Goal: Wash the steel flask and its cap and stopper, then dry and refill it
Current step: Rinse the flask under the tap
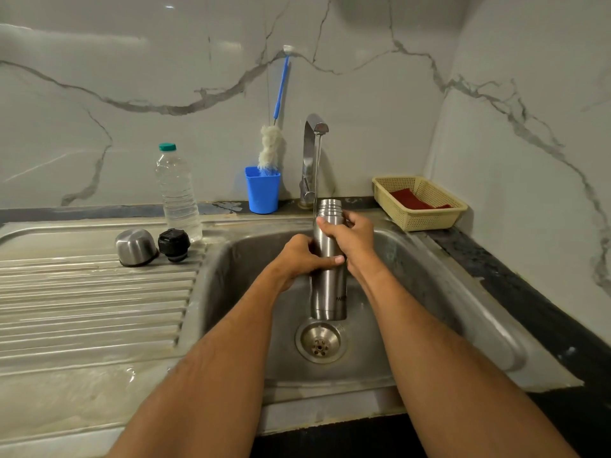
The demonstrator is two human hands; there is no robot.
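The steel flask (328,292) stands upright over the sink basin (413,259), its open neck up beside a thin stream of water from the tap (312,143). My left hand (302,257) grips the flask's middle from the left, thumb across the front. My right hand (350,236) grips it just below the neck from the right. The steel cap (136,246) lies on the draining board (92,292), and the black stopper (174,244) sits right beside it.
A plastic water bottle (178,193) with a green lid stands behind the stopper. A blue cup (263,190) sits by the tap under a hanging bottle brush (271,147). A beige basket (420,203) with a red cloth is at the back right. The drain (320,340) lies below the flask.
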